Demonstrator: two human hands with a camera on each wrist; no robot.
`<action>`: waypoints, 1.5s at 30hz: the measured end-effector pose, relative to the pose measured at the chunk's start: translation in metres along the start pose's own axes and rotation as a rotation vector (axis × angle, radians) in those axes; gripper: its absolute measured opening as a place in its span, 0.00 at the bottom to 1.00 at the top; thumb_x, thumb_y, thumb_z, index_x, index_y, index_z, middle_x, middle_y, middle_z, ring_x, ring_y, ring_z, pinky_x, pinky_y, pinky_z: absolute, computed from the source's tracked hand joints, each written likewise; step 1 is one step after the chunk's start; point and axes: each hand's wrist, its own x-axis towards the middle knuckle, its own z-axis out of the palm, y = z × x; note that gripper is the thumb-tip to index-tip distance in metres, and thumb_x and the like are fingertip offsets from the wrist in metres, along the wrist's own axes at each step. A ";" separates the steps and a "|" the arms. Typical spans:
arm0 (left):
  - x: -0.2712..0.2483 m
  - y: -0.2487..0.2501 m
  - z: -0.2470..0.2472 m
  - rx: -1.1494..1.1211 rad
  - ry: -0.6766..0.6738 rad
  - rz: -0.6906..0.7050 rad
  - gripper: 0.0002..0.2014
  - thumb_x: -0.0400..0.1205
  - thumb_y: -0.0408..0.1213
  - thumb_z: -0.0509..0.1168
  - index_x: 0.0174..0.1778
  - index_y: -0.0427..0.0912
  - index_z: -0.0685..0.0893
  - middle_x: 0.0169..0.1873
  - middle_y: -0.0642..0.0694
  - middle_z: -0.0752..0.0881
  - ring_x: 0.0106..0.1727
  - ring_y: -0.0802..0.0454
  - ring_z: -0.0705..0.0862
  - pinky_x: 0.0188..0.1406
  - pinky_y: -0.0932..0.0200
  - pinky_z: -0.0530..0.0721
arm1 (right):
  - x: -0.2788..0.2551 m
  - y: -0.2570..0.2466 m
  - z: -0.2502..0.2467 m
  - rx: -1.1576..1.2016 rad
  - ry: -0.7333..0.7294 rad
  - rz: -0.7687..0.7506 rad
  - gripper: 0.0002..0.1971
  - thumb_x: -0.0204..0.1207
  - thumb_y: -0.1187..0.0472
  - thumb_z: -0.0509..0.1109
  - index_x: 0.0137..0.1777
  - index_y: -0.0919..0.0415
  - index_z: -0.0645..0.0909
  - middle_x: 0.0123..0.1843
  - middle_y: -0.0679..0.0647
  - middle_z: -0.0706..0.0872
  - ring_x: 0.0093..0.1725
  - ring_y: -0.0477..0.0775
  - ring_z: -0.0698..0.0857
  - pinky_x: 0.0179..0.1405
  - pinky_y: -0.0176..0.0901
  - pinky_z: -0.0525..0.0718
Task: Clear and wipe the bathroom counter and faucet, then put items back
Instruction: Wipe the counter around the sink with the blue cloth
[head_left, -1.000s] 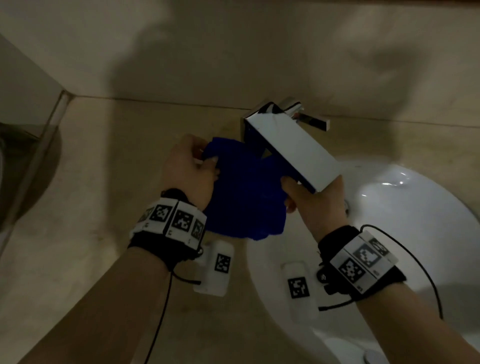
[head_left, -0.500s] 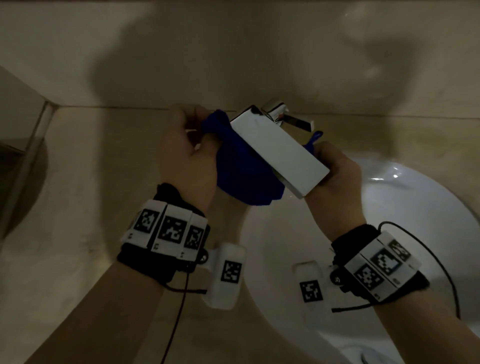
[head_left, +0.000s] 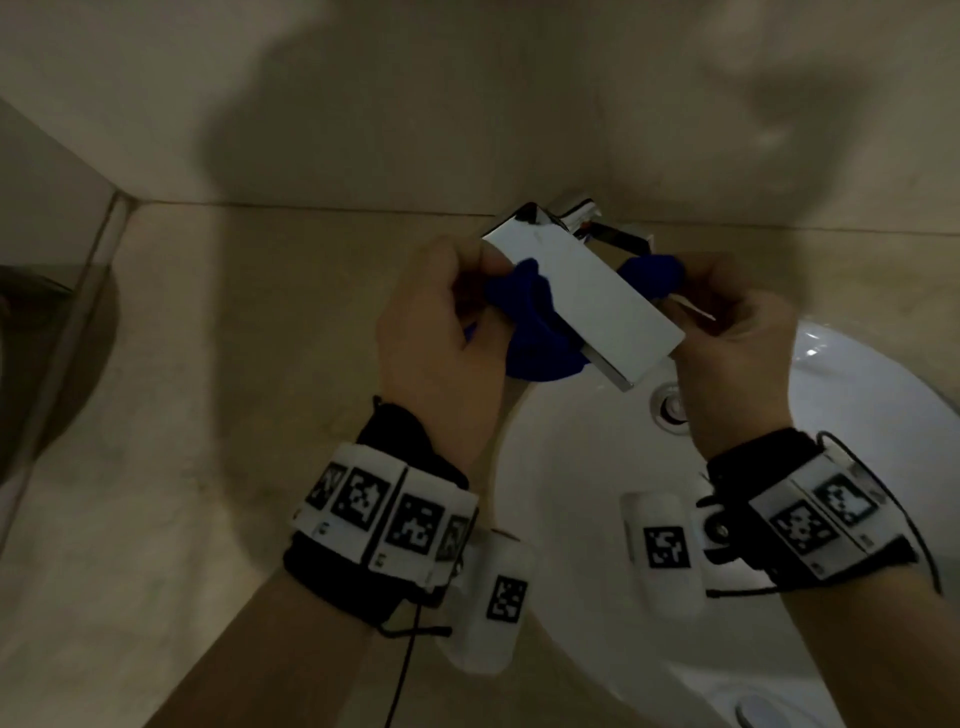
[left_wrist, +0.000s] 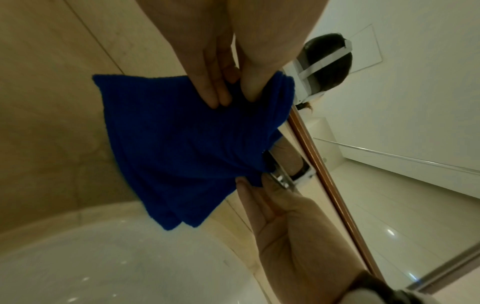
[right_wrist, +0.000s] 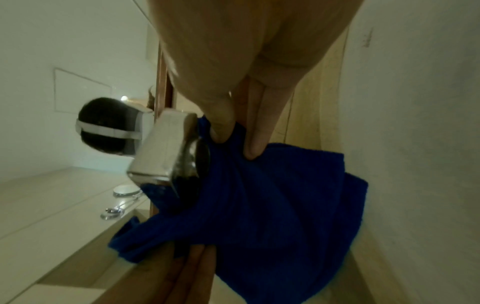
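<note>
Faucet (head_left: 582, 301) wipe in hand — blue cloth (head_left: 524, 332) slung under spout; left hand (head_left: 441, 332) and right hand (head_left: 727, 332) each pinch an end. Next, likely: alternate pulls — see-saw.

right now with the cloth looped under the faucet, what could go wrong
1. The blue cloth runs under the faucet, each end pinched by the left hand and right hand; a hard tug might slip an end free.
2. The cloth passes close to the faucet handle, so it may snag or nudge it.
3. A dropped end would likely fall into the sink.
</note>
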 end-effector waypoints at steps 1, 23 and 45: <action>-0.004 0.001 0.002 0.000 -0.005 0.012 0.21 0.76 0.22 0.65 0.41 0.59 0.76 0.39 0.52 0.82 0.40 0.55 0.80 0.41 0.60 0.80 | -0.002 0.000 -0.003 -0.008 0.025 -0.008 0.16 0.73 0.77 0.69 0.46 0.53 0.83 0.43 0.41 0.90 0.48 0.43 0.88 0.47 0.37 0.86; -0.076 -0.005 -0.005 0.065 -0.293 0.099 0.06 0.76 0.37 0.68 0.45 0.50 0.79 0.40 0.56 0.85 0.43 0.58 0.84 0.43 0.56 0.84 | -0.062 -0.003 -0.064 -0.196 0.029 -0.069 0.11 0.77 0.76 0.65 0.56 0.65 0.78 0.50 0.60 0.86 0.41 0.54 0.88 0.36 0.44 0.89; -0.030 -0.002 0.004 0.008 -0.074 -0.057 0.10 0.77 0.49 0.70 0.38 0.61 0.74 0.34 0.70 0.83 0.35 0.69 0.84 0.28 0.70 0.82 | 0.006 -0.072 -0.004 -0.715 -0.316 -0.220 0.21 0.62 0.44 0.77 0.51 0.49 0.74 0.47 0.48 0.82 0.45 0.48 0.81 0.40 0.37 0.81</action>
